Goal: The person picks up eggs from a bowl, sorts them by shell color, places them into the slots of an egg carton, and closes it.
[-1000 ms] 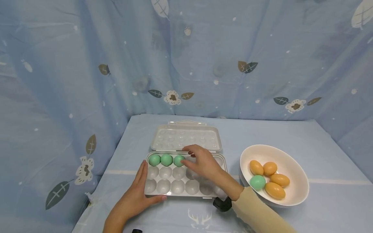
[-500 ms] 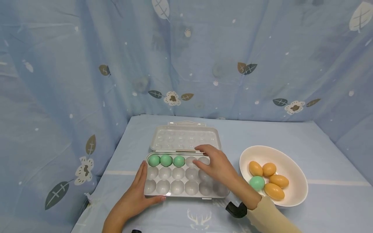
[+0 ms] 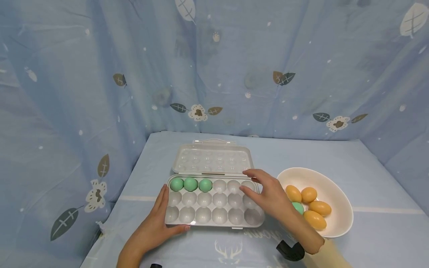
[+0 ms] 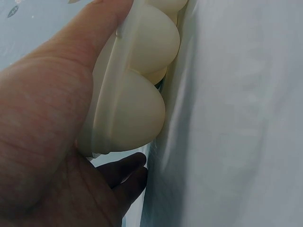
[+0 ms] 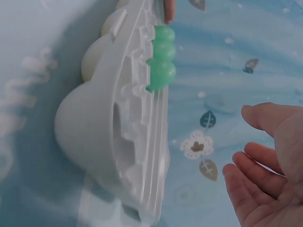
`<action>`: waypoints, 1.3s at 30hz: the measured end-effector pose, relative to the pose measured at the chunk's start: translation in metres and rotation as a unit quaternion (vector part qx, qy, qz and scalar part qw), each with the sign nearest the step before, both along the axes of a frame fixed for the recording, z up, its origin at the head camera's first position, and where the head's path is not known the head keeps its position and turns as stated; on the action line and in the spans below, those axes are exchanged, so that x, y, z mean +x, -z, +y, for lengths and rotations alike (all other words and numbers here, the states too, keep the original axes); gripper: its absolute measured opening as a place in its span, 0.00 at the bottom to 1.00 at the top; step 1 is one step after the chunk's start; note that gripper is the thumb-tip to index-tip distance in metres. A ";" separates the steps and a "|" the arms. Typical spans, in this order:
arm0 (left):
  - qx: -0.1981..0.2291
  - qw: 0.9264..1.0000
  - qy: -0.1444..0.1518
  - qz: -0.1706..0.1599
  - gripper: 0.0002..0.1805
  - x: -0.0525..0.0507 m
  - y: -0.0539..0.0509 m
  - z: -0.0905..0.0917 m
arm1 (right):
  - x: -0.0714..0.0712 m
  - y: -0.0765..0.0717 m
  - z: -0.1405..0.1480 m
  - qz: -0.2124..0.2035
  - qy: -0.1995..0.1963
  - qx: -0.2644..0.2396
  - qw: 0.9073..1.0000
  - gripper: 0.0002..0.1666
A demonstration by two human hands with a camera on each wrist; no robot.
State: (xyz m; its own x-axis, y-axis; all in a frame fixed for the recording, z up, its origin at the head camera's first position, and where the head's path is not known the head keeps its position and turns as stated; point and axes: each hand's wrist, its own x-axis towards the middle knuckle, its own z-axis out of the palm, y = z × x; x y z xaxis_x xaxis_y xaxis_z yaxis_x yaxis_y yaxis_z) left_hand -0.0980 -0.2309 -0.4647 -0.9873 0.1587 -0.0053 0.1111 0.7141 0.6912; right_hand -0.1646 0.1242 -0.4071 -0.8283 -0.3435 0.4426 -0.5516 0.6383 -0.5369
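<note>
A pale plastic egg box (image 3: 219,207) lies with its lid (image 3: 213,156) folded back behind it. Green toy eggs (image 3: 190,184) fill the three left cups of its back row. My left hand (image 3: 151,227) rests against the box's left front corner, fingers straight along the left end and thumb along the front edge. In the left wrist view the cups' rounded undersides (image 4: 137,111) show beside the thumb. My right hand (image 3: 269,193) hovers over the box's right end, holding nothing. The right wrist view has its relaxed fingers (image 5: 255,175) apart from the box.
A white bowl (image 3: 340,217) stands right of the egg box. Inside are several orange eggs (image 3: 315,220) and one green egg (image 3: 297,207), partly hidden by my right arm. A patterned blue curtain (image 3: 234,67) hangs behind the cloth-covered table (image 3: 295,152).
My right hand has moved away from the third green egg, rightward across the back row towards the bowl. That egg stays in its cup. My left hand has kept its place.
</note>
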 end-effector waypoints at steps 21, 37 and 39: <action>-0.008 1.000 0.000 0.008 0.79 0.000 0.004 -0.001 | 0.027 0.011 0.065 0.010 0.046 -0.009 0.999 0.26; -0.012 1.000 0.003 0.012 0.78 0.001 0.002 -0.002 | 0.045 0.014 0.099 -0.007 0.093 0.045 0.995 0.27; -0.011 1.000 0.004 0.014 0.78 0.001 0.002 -0.002 | 0.047 0.013 0.102 -0.016 0.101 0.059 0.993 0.26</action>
State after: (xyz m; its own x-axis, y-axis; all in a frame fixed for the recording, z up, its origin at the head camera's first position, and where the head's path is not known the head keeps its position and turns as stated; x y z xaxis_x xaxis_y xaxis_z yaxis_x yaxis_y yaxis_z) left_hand -0.0972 -0.2326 -0.4667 -0.9859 0.1665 0.0190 0.1359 0.7279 0.6720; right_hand -0.1175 0.2267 -0.4201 -0.8987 -0.2179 0.3805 -0.3901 0.7938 -0.4667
